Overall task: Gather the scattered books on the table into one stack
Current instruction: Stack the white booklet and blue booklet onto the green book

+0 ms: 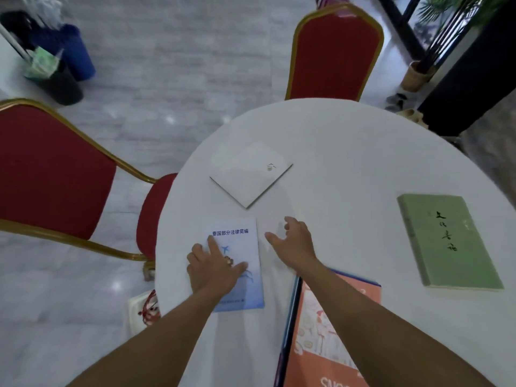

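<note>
Several books lie apart on a round white table (349, 152). My left hand (212, 268) rests flat, fingers spread, on a thin pale blue booklet (245, 241) near the table's left edge. Just right of that booklet my right hand (293, 241) hovers open with curled fingers, holding nothing. A white square book (248, 177) lies farther out, turned like a diamond. A green book (446, 241) with black characters lies at the right. An orange book (321, 331) sits close to me, partly under my right forearm.
Two red chairs with gold frames stand at the table: one at the far side (335, 51), one at the left (50, 174). A small white item with red cord (145, 308) lies below the table's left edge. Bins (64, 68) stand on the floor far left.
</note>
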Motion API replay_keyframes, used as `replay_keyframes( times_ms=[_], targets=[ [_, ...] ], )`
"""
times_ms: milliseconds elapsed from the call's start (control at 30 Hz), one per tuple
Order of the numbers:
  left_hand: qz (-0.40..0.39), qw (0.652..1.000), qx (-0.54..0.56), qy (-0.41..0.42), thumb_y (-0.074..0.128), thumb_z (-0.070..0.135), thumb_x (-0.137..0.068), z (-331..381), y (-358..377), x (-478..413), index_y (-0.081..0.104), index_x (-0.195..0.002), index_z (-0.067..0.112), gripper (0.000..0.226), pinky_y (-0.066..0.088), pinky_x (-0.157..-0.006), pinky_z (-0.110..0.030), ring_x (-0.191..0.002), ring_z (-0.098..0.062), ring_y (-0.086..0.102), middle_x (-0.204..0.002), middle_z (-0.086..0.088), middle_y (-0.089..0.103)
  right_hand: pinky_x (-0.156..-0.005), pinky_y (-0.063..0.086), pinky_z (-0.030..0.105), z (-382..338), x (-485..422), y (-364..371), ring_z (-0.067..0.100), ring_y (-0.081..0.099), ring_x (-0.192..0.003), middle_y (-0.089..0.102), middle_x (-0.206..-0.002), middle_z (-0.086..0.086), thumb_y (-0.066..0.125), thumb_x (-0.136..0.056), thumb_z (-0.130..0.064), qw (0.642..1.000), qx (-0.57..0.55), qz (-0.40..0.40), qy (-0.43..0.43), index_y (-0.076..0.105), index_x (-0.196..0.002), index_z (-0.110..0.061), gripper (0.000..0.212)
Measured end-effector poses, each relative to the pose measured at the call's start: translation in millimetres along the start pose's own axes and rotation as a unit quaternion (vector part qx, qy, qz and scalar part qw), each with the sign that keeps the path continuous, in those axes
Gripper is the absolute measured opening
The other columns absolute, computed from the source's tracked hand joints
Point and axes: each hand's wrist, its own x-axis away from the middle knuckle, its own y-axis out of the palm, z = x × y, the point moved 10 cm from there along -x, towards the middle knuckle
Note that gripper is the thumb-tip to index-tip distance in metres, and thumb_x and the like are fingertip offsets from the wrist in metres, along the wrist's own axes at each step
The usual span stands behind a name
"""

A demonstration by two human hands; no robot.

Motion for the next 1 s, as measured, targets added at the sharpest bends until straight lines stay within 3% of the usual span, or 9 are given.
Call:
replay_keyframes(
  times_ms=[167, 333, 500, 733, 1000],
  targets=[
    [0.032, 0.998, 0.036, 0.030, 0.077, 0.072, -0.058, 3, -18, -35, 0.028, -0.145, 0.012, 0.117, 0.041, -0.098, -0.040, -0.118, -0.032, 0.042, -0.132, -0.015, 0.042, -0.107, 0.045, 0.035, -36, -42, 32, 0.027, 0.056, -0.127, 0.055, -0.139, 0.013, 0.075, -0.087, -0.041, 0.999, -0.032, 0.000, 0.016, 0.047, -0.146, -0.006, 0.074],
    [0.004, 0.997, 0.069, 0.028, 0.086, 0.069, -0.044, 1, -17, -58, 0.030, -0.139, 0.008, 0.126, 0.039, -0.096, -0.037, -0.117, -0.030, 0.039, -0.127, -0.013, 0.038, -0.108, 0.046, 0.044, -55, -80, 41, 0.034, 0.055, -0.128, 0.052, -0.139, 0.016, 0.076, -0.081, -0.053, 0.996, -0.037, 0.041, 0.075, 0.049, -0.138, -0.003, 0.081],
    [-0.018, 0.996, 0.091, 0.003, 0.090, 0.066, -0.035, -3, -12, -69, 0.023, -0.143, 0.014, 0.137, 0.040, -0.097, -0.039, -0.120, -0.030, 0.038, -0.128, -0.011, 0.036, -0.110, 0.040, 0.047, -64, -98, 41, 0.035, 0.047, -0.133, 0.047, -0.142, 0.017, 0.076, -0.068, -0.071, 0.980, 0.006, 0.100, 0.175, 0.042, -0.137, -0.001, 0.103],
    [-0.026, 0.994, 0.107, -0.012, 0.091, 0.066, -0.032, -8, -9, -73, 0.019, -0.145, 0.019, 0.142, 0.039, -0.097, -0.040, -0.121, -0.028, 0.037, -0.127, -0.008, 0.037, -0.104, 0.039, 0.044, -62, -102, 49, 0.032, 0.046, -0.129, 0.046, -0.139, 0.014, 0.086, -0.064, -0.056, 0.966, 0.019, 0.115, 0.231, 0.041, -0.135, -0.004, 0.099],
    [-0.032, 0.995, 0.097, -0.014, 0.091, 0.066, -0.034, -6, -8, -72, 0.015, -0.148, 0.019, 0.145, 0.038, -0.099, -0.040, -0.122, -0.029, 0.036, -0.129, -0.009, 0.035, -0.107, 0.046, 0.047, -54, -113, 51, 0.033, 0.045, -0.131, 0.049, -0.139, 0.014, 0.086, -0.067, -0.040, 0.968, -0.034, 0.046, 0.244, 0.049, -0.135, -0.006, 0.084]
  ],
)
